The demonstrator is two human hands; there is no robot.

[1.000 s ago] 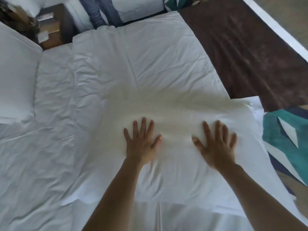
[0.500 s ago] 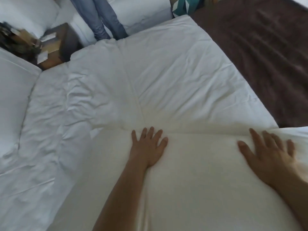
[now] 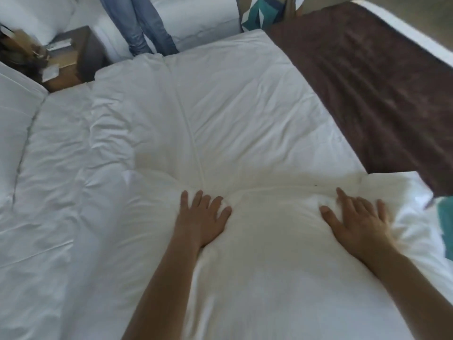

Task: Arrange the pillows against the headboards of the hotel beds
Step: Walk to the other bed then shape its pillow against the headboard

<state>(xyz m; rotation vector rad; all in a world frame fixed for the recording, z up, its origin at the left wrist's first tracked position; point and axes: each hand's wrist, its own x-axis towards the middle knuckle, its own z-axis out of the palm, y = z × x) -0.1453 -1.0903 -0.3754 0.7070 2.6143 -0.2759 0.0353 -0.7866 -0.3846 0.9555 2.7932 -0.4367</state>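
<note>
— Both hands, where are they?
— Left hand [image 3: 202, 217] and right hand [image 3: 355, 220] lie spread flat on the pillow [image 3: 269, 253], gripping nothing.
— Progress?
— Pillow lies mid-bed [image 3: 232, 106]; no headboard shows. Another pillow [image 3: 14, 133] sits far left. Placement seems unfinished.

At your eleven o'clock a dark wooden nightstand [image 3: 81, 57] holds scattered papers. At twelve, a bystander's jeans-clad legs [image 3: 147, 28] stand by a second white bed [image 3: 196, 18]. Soft daylight fills the room.

Head camera looks steeply down, close over the bed [image 3: 232, 114].
</note>
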